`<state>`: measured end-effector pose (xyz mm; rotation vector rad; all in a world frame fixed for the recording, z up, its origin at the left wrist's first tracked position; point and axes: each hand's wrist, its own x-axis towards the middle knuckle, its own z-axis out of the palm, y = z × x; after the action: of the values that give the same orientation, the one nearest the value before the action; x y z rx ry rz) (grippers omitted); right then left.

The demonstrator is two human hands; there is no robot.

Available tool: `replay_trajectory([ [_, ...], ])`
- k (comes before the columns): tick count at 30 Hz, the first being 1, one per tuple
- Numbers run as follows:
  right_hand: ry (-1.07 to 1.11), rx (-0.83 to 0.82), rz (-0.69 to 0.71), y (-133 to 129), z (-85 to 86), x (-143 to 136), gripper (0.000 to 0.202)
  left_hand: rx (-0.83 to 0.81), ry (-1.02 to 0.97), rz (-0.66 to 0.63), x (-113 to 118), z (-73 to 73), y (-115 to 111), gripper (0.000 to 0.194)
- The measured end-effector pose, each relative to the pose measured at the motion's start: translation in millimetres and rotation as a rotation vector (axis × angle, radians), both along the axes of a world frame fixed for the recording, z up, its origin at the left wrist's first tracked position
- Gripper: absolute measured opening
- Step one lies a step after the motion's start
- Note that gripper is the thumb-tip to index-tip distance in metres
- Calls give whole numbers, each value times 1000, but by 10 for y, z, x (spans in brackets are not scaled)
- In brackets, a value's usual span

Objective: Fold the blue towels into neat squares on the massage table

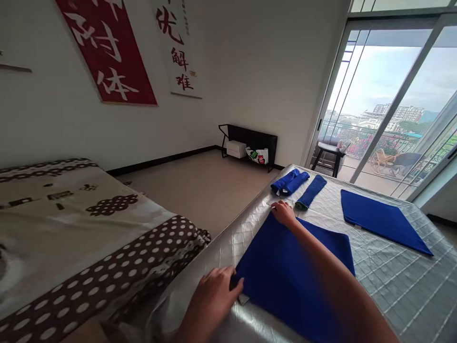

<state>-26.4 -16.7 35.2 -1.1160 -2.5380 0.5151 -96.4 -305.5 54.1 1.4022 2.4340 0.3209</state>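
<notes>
A flat, dark blue square cloth point(278, 271) with a small white tag lies on the silver quilted mattress point(385, 276) in front of me. At its near left corner, my left hand point(217, 290) pinches the edge between thumb and fingers, beside the tag. My right hand point(283, 213) reaches across the cloth, its fingers closed on the far left corner; the forearm covers part of the cloth. Just beyond that hand are two rolled blue cloths point(290, 182) side by side and another rolled cloth point(311, 192). A second flat blue cloth point(385, 220) lies farther right.
To the left is a bed with a beige and brown dotted blanket point(117, 257), separated from the mattress by a strip of floor point(193, 186). A black rack point(252, 136) holding a white box stands by the wall. Sliding glass doors point(378, 95) and a dark stool point(328, 152) are at the right.
</notes>
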Motion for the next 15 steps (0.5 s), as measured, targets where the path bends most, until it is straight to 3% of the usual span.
replay_trajectory([
  [4,-66,36,-11,38,-98,3,26,69,17,24,-43,-160,22,29],
  [8,-63,64,-23,27,-63,23,23,80,-39,29,-107,-210,34,24],
  [11,-11,103,-32,-12,95,111,25,125,-87,22,-146,-255,56,31],
  [15,87,172,2,-98,473,446,27,251,-55,4,-162,-330,106,34],
])
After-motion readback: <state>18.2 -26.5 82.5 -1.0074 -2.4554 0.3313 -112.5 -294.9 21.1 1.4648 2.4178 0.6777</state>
